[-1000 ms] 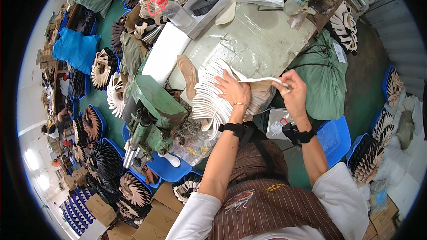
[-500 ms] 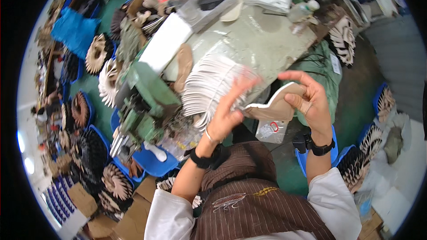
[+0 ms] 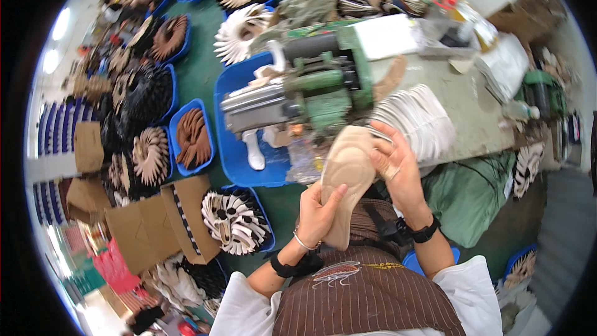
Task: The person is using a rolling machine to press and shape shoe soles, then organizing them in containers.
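Note:
A beige shoe insole (image 3: 349, 168) with moulded pads is held slanting in front of my apron, one broad end up toward the machine. My left hand (image 3: 318, 213) pinches its lower left edge, thumb on top. My right hand (image 3: 398, 165) grips the upper right edge, with the thumb bent over the face of the insole. Just beyond the right hand, a fanned row of white insoles (image 3: 423, 123) lies on the pale green table (image 3: 476, 106). A lone tan insole (image 3: 390, 79) rests beside that row, next to the green machine (image 3: 326, 84).
Left of the table, the machine with metal rollers (image 3: 255, 109) overhangs a blue tub (image 3: 227, 81) containing pale pieces. Blue baskets of insoles (image 3: 239, 221) and cardboard boxes (image 3: 140, 227) crowd the left floor. Green sacking (image 3: 469, 199) hangs at the table's near right edge.
My view has swung left. The insole, earlier near level in my right hand, is now tilted upright with its padded face showing. My left hand, previously apart and blurred, now grips it.

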The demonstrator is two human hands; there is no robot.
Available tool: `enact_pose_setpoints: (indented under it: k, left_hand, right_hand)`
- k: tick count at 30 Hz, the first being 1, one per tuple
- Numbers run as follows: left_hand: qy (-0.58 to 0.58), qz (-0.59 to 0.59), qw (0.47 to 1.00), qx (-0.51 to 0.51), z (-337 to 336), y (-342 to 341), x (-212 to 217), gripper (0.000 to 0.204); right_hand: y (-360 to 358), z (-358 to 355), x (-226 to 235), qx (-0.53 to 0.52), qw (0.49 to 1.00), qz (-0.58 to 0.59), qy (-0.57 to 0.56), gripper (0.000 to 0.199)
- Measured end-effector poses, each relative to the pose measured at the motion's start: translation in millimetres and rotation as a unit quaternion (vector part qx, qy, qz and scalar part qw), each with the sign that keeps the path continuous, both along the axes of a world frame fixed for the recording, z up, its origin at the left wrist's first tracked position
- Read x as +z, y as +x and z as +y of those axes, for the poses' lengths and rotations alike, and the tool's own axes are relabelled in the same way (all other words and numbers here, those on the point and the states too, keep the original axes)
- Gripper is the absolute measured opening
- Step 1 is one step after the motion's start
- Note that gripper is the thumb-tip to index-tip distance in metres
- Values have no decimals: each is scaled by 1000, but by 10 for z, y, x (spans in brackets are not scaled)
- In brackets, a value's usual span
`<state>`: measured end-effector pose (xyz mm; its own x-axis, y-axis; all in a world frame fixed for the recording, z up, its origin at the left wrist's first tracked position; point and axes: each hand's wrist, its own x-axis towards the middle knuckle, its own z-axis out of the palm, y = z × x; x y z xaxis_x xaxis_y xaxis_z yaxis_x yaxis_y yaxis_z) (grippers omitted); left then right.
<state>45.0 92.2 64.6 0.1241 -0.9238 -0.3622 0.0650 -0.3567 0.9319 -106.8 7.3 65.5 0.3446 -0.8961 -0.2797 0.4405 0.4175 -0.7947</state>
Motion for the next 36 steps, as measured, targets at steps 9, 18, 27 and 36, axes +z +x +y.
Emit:
enact_pose_setpoints:
  k: [9, 18, 27, 36]
  left_hand:
    - [-33, -104, 991, 75, 419, 1643, -243, 56]
    - [87, -187, 978, 14, 646, 2654, -601, 85]
    - [120, -176, 976, 41, 801, 3062, -734, 79]
    - [101, -229, 954, 164, 1190, 3101, -637, 75]
  right_hand:
    - [2068, 557, -505, 71, 994, 68, -56, 25]
    - [2739, 418, -1622, -61, 972, 226, -18, 24]
    - [2884, -54, -1345, -125, 938, 324, 20, 16]
    - [2579, 353, -1396, 145, 953, 255, 82, 14]
